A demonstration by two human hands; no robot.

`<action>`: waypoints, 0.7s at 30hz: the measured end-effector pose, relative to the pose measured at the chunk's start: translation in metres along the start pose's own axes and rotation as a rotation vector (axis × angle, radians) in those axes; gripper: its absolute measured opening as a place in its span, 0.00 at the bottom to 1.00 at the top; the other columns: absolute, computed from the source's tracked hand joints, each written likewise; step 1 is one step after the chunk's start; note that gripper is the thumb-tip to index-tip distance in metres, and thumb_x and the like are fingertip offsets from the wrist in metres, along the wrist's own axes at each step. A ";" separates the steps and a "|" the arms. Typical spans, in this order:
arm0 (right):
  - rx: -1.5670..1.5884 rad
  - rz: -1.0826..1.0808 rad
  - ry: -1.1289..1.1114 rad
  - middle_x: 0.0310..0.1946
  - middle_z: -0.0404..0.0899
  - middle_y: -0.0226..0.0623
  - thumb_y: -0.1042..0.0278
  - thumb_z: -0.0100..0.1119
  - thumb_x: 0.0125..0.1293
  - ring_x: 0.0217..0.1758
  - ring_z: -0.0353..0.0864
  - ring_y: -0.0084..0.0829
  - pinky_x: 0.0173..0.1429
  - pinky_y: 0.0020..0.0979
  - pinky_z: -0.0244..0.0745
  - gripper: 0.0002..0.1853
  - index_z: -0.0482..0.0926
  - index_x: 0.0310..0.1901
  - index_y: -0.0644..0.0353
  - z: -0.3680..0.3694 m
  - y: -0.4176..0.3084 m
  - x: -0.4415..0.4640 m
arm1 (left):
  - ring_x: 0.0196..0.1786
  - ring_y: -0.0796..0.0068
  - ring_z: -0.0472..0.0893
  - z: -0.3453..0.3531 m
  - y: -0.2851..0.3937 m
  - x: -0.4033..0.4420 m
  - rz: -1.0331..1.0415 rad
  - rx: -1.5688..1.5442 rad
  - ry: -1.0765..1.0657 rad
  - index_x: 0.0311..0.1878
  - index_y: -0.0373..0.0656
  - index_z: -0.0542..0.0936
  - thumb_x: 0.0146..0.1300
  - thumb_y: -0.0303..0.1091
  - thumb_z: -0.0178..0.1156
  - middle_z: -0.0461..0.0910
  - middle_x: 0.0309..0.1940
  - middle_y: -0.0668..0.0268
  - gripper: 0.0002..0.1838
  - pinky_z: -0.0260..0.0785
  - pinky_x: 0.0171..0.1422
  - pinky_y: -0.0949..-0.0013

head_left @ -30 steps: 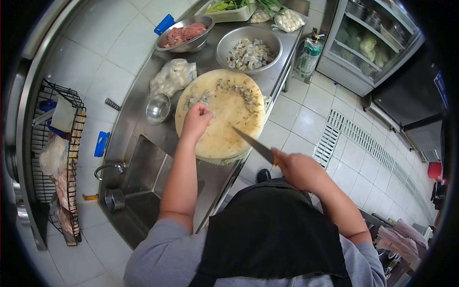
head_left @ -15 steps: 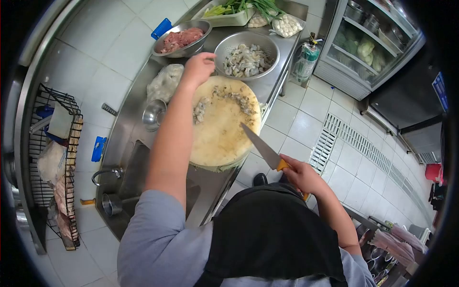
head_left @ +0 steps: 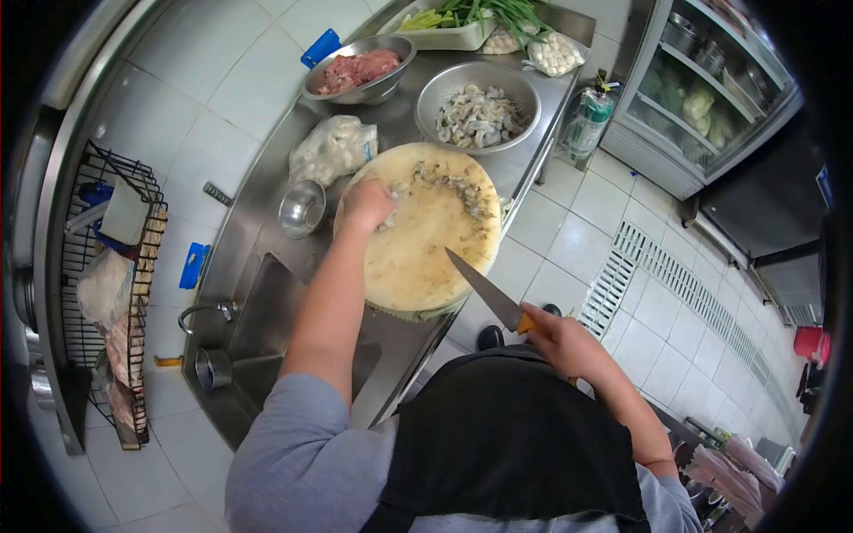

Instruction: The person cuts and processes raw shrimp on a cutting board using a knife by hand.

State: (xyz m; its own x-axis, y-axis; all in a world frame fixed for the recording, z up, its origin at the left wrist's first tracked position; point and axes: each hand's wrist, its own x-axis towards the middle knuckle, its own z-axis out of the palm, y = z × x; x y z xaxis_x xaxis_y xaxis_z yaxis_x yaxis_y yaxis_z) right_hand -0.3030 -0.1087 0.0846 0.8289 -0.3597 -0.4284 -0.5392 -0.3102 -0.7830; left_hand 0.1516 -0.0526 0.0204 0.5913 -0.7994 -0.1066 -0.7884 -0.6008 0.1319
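My left hand (head_left: 369, 204) is closed over a small pile of raw shrimp (head_left: 391, 216) at the left side of the round chopping board (head_left: 418, 266); its fingertips are partly hidden. In my right hand (head_left: 566, 339) is a kitchen knife (head_left: 487, 291) with an orange handle, its blade pointing up and left, the tip over the board's lower right. Dark shell scraps and bits (head_left: 466, 191) lie in an arc along the board's upper right. Beyond the board, a perforated metal colander (head_left: 428, 111) holds peeled grey shrimp.
A bowl of raw meat (head_left: 360, 75) and a tray of green onions (head_left: 444, 37) stand farther back. Left of the board are a plastic bag (head_left: 329, 153) and a small metal bowl (head_left: 302, 210). The sink (head_left: 267, 311) lies nearer, beside a wire rack (head_left: 115, 293).
My left hand has moved from beside the colander down onto the shrimp on the board and closed. The knife stays in my right hand. The view has shifted slightly.
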 end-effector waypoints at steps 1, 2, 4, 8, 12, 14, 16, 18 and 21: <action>-0.002 0.010 0.002 0.41 0.85 0.61 0.65 0.56 0.75 0.45 0.85 0.60 0.53 0.47 0.79 0.30 0.68 0.77 0.51 0.000 0.000 0.000 | 0.43 0.56 0.87 0.012 -0.007 0.001 0.019 -0.068 0.110 0.43 0.47 0.85 0.54 0.42 0.73 0.88 0.39 0.58 0.16 0.77 0.51 0.55; -0.005 0.011 0.001 0.41 0.85 0.61 0.65 0.56 0.75 0.45 0.85 0.60 0.53 0.47 0.79 0.30 0.68 0.77 0.51 0.000 -0.002 0.000 | 0.43 0.56 0.87 0.018 -0.009 0.001 0.018 -0.070 0.111 0.43 0.47 0.85 0.54 0.42 0.73 0.88 0.39 0.58 0.16 0.77 0.51 0.55; -0.036 0.014 0.019 0.41 0.85 0.62 0.65 0.57 0.75 0.45 0.85 0.60 0.53 0.47 0.79 0.29 0.69 0.77 0.51 -0.001 -0.005 0.000 | 0.41 0.59 0.86 0.019 -0.008 0.000 -0.023 -0.456 0.090 0.40 0.45 0.82 0.54 0.37 0.74 0.86 0.36 0.60 0.14 0.76 0.47 0.57; 0.025 0.004 0.051 0.44 0.85 0.61 0.65 0.57 0.76 0.48 0.86 0.59 0.56 0.46 0.80 0.29 0.69 0.77 0.51 0.007 0.005 -0.003 | 0.42 0.64 0.85 0.022 0.026 -0.025 0.002 -0.916 0.032 0.41 0.43 0.83 0.58 0.28 0.71 0.85 0.37 0.61 0.09 0.76 0.48 0.64; 0.119 0.069 0.120 0.48 0.86 0.60 0.65 0.57 0.77 0.53 0.87 0.56 0.60 0.43 0.79 0.28 0.68 0.77 0.53 0.007 0.005 -0.006 | 0.48 0.61 0.85 0.029 0.073 -0.086 0.453 -0.420 0.299 0.46 0.44 0.85 0.63 0.30 0.69 0.87 0.42 0.61 0.09 0.76 0.56 0.59; 0.129 0.111 0.115 0.49 0.86 0.60 0.65 0.57 0.77 0.54 0.87 0.56 0.60 0.42 0.79 0.28 0.68 0.77 0.54 0.003 0.002 -0.006 | 0.50 0.60 0.84 0.035 0.073 -0.098 0.657 -0.229 0.323 0.48 0.44 0.86 0.63 0.32 0.68 0.88 0.44 0.61 0.11 0.75 0.59 0.56; 0.160 0.103 0.122 0.46 0.87 0.56 0.65 0.57 0.78 0.49 0.89 0.49 0.59 0.41 0.79 0.28 0.68 0.77 0.57 0.006 0.002 -0.009 | 0.54 0.58 0.82 0.037 0.069 -0.105 0.499 -0.368 0.311 0.49 0.46 0.88 0.64 0.35 0.68 0.88 0.46 0.62 0.11 0.70 0.66 0.53; 0.221 0.150 0.075 0.44 0.87 0.53 0.64 0.56 0.78 0.45 0.88 0.43 0.57 0.40 0.80 0.28 0.68 0.77 0.56 0.004 -0.003 -0.006 | 0.53 0.58 0.82 0.041 0.069 -0.100 0.460 -0.404 0.308 0.47 0.46 0.88 0.64 0.35 0.68 0.88 0.45 0.63 0.10 0.70 0.66 0.54; 0.290 0.136 0.080 0.37 0.84 0.45 0.64 0.56 0.79 0.34 0.82 0.31 0.49 0.37 0.81 0.28 0.67 0.78 0.55 0.014 0.004 0.004 | 0.52 0.60 0.82 0.046 0.073 -0.092 0.411 -0.396 0.341 0.43 0.47 0.89 0.64 0.37 0.69 0.88 0.41 0.65 0.08 0.68 0.63 0.55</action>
State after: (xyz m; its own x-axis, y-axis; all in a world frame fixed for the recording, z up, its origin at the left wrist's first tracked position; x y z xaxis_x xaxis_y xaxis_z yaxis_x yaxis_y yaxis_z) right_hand -0.2998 -0.0996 0.0730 0.7318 -0.4520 -0.5101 -0.5697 0.0052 -0.8219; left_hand 0.0315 -0.0230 -0.0056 0.3278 -0.8820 0.3385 -0.8775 -0.1516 0.4549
